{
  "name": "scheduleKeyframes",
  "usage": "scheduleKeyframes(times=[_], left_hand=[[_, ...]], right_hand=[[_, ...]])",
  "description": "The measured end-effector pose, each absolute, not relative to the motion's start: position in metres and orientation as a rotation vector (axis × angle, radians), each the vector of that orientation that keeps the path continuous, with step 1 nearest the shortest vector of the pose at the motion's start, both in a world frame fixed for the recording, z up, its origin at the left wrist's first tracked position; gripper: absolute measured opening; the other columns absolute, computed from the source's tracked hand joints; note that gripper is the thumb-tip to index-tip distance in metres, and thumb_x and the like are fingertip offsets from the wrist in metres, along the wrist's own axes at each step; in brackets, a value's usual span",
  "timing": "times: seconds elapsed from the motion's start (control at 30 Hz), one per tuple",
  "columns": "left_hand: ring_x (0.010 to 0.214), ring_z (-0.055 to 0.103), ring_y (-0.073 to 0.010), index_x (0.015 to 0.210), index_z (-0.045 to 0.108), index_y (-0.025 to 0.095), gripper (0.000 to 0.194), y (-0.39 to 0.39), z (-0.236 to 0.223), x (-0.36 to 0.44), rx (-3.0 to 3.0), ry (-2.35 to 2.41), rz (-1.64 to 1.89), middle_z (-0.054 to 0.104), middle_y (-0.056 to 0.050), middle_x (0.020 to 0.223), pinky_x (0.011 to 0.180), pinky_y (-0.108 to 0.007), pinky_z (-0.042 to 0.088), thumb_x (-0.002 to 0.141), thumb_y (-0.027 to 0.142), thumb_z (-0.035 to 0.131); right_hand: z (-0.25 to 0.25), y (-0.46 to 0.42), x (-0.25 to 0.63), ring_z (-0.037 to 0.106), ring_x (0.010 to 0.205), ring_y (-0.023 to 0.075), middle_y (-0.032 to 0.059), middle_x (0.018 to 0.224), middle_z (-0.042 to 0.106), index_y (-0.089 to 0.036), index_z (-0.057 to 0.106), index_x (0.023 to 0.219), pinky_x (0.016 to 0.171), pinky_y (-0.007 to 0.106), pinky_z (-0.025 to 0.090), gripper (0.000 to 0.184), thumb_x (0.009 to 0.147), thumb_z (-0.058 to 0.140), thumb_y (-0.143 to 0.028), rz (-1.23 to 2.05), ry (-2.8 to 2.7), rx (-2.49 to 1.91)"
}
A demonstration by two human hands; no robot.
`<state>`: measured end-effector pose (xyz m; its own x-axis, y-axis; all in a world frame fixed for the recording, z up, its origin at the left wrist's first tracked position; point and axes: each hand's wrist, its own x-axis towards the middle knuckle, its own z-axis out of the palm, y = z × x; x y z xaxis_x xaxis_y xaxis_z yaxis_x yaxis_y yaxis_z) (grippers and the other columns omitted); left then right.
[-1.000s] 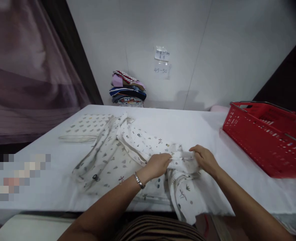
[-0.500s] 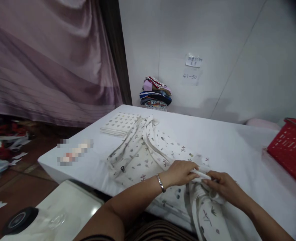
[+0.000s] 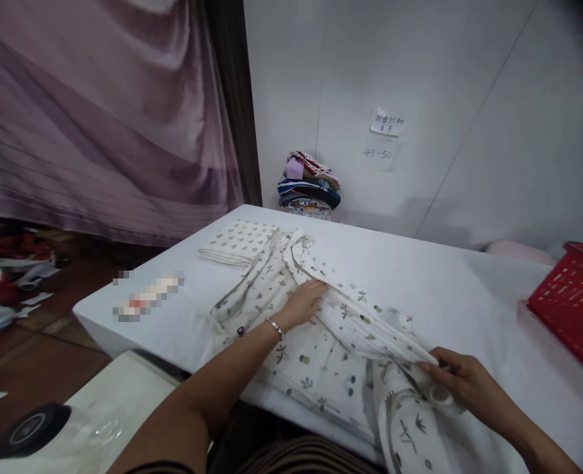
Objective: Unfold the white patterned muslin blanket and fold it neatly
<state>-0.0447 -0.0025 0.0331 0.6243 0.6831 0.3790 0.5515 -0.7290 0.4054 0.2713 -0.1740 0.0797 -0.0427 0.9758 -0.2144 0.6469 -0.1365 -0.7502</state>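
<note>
A white printed garment (image 3: 316,329) lies spread on the white table (image 3: 434,289), part of it hanging over the near edge. My left hand (image 3: 304,301) rests palm down on a folded edge of the garment near its middle, fingers curled onto the cloth. My right hand (image 3: 456,378) pinches the same folded edge at the near right, close to the table's front. The edge runs taut between the two hands. A bracelet sits on my left wrist.
A folded patterned cloth (image 3: 237,241) lies at the table's far left. A stack of coloured clothes (image 3: 310,184) stands against the wall. A red basket (image 3: 575,303) sits at the right. A white stool with a black-lidded jar (image 3: 32,431) is at lower left.
My left hand has slid away from the right hand, up and left along the garment's edge. The right hand stayed gripping near the front edge.
</note>
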Motion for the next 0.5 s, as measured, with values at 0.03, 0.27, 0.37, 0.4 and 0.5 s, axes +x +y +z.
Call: scheduleKeyframes(times=[0.03,0.27,0.37,0.4,0.5], left_hand=[[0.116,0.044,-0.0178,0.117,0.051,0.021,0.037,0.002,0.033,-0.046,2.616,1.007,0.735,0.053,-0.006,0.123,0.1,-0.036,0.035,0.082,0.009,0.043],[0.1,0.05,-0.0192,0.098,0.06,0.018,0.019,0.021,0.039,-0.054,2.732,1.05,0.523,0.059,-0.005,0.099,0.095,-0.036,0.035,0.083,0.015,0.049],[0.092,0.052,-0.0173,0.087,0.061,0.018,0.014,0.023,0.046,-0.063,2.748,1.037,0.527,0.06,-0.004,0.091,0.094,-0.036,0.034,0.085,0.017,0.047],[0.093,0.052,-0.0173,0.086,0.061,0.018,0.015,0.023,0.049,-0.065,2.75,1.044,0.538,0.06,-0.004,0.091,0.094,-0.036,0.034,0.086,0.018,0.047],[0.108,0.048,-0.0191,0.089,0.062,0.019,0.016,0.026,0.057,-0.07,2.752,1.043,0.596,0.058,-0.006,0.11,0.097,-0.036,0.034,0.086,0.019,0.047]], right_hand=[[0.079,-0.174,0.271,0.043,0.049,0.0111,-0.0018,0.054,0.052,-0.02,0.059,0.067,0.044,0.02,0.033,0.033,0.077,0.054,-0.051,1.023,-1.711,-1.808],[0.075,-0.177,0.273,0.042,0.051,0.0109,-0.0021,0.056,0.049,-0.019,0.059,0.069,0.045,0.02,0.033,0.031,0.078,0.055,-0.048,1.022,-1.692,-1.801],[0.073,-0.178,0.275,0.042,0.051,0.0108,-0.0021,0.056,0.049,-0.019,0.059,0.069,0.045,0.02,0.033,0.032,0.079,0.054,-0.049,1.025,-1.697,-1.803],[0.072,-0.179,0.275,0.043,0.051,0.0109,-0.0021,0.056,0.049,-0.019,0.058,0.068,0.045,0.02,0.033,0.032,0.079,0.054,-0.049,1.015,-1.711,-1.799],[0.07,-0.179,0.275,0.044,0.052,0.0117,-0.0019,0.057,0.05,-0.019,0.06,0.069,0.047,0.021,0.034,0.034,0.081,0.052,-0.05,0.966,-1.779,-1.795]])
